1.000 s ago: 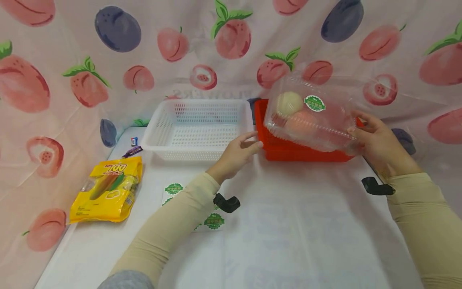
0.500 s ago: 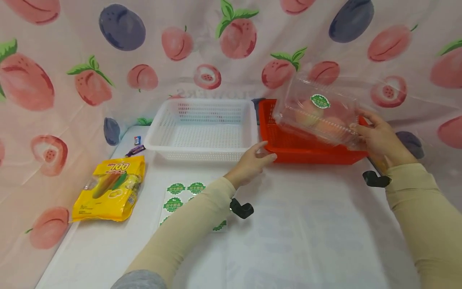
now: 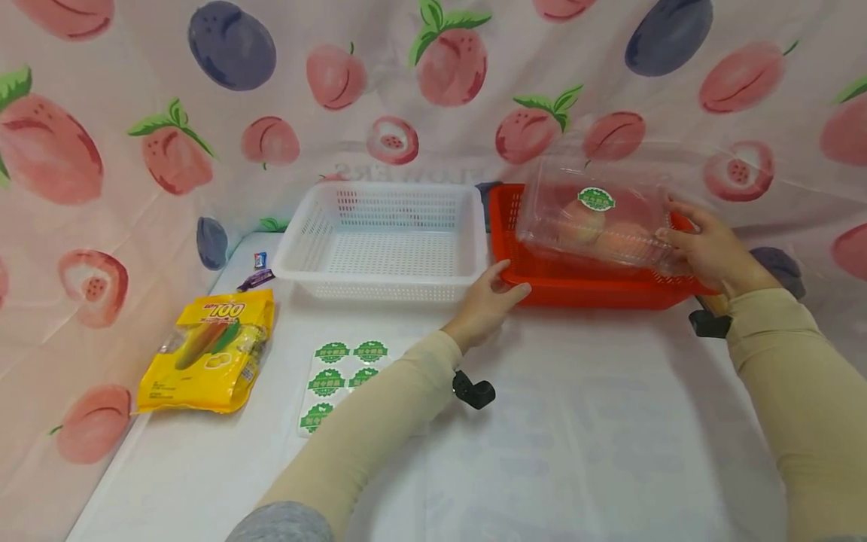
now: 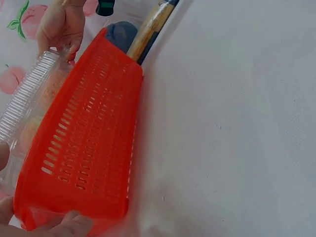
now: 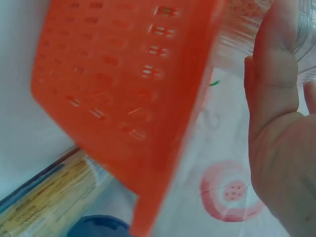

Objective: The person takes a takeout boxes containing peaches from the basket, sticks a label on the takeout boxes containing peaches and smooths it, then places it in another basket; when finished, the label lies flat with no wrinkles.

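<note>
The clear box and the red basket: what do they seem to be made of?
The clear box looks like thin glossy see-through plastic: fruit shows through it, and its rim is ribbed. The red basket looks like stiff moulded plastic with rows of slots and a slight sheen.

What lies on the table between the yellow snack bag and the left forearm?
In the head view, a sheet of green round stickers lies on the white table between the yellow snack bag and the left forearm.
</note>
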`<state>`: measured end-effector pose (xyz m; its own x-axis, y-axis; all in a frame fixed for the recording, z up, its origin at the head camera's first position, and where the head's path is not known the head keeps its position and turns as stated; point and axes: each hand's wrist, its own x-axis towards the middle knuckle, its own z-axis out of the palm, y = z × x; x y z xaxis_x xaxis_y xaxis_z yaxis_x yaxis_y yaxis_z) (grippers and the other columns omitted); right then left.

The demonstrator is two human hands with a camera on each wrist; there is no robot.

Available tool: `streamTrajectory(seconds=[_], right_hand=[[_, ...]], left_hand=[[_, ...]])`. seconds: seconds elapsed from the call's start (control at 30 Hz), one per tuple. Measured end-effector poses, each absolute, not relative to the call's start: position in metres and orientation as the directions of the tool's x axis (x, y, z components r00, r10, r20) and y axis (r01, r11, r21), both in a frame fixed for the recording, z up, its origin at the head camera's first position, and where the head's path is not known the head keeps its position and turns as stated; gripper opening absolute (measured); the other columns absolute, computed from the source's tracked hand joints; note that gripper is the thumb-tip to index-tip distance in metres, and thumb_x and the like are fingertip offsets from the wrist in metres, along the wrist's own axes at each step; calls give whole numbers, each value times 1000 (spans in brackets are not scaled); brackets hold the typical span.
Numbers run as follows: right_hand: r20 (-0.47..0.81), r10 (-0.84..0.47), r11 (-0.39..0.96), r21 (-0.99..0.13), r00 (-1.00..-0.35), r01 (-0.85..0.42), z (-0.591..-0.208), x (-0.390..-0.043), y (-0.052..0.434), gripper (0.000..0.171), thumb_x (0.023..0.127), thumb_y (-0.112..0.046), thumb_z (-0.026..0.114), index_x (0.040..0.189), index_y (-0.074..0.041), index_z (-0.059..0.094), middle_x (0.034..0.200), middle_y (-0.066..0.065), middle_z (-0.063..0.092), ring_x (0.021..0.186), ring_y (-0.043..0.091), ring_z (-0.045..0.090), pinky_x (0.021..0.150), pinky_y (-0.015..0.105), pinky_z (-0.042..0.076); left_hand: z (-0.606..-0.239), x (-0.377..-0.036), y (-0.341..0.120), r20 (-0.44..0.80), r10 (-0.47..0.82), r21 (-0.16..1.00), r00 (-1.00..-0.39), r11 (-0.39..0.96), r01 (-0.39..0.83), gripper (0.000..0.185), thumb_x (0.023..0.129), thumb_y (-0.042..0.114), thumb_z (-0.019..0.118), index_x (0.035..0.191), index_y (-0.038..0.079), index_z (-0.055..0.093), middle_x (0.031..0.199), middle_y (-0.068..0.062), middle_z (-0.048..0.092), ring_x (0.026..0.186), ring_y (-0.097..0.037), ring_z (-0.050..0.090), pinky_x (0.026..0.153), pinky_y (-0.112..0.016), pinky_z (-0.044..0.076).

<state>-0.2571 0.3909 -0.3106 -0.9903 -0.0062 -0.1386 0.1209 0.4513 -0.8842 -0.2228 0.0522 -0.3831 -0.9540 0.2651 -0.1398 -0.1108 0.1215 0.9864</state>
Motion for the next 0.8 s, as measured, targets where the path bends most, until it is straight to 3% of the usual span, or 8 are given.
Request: streamTrajectory(seconds=[0.13,0.2,0.63,0.8], right_hand=[[-173,-17,475,-868,-985,144,-316,-260,398,81,101,-39,56,162,-15,9,97,-10,57,74,10,62,70,28,59],[-199,-22,467,-869,-980,165,-319,-262,401,82,101,-40,56,162,-14,9,93,-12,57,73,10,61,70,28,59],[-293,-43,450,-859,-955,244,-334,-272,406,88,99,-42,61,161,-10,7,95,-13,57,80,9,62,76,27,58],[-307,-43,484,-839,-951,249,-338,-272,403,87,99,-44,59,161,-11,8,118,3,53,96,16,58,79,26,57]], left_hand=[[-382,-222,52,-135,261,989,-956,100,-113,67,96,29,70,155,18,39,145,-7,49,129,-24,50,101,-34,48],[-382,-222,52,-129,263,990,-956,96,-107,67,96,28,70,154,18,39,145,-7,49,129,-24,50,101,-34,48],[-389,-223,53,-149,263,988,-953,70,-135,68,93,26,74,153,21,41,139,-2,53,126,-19,53,100,-33,49],[-389,-222,52,-156,262,987,-952,76,-141,68,94,26,73,153,20,40,139,-3,52,127,-20,52,99,-33,49]])
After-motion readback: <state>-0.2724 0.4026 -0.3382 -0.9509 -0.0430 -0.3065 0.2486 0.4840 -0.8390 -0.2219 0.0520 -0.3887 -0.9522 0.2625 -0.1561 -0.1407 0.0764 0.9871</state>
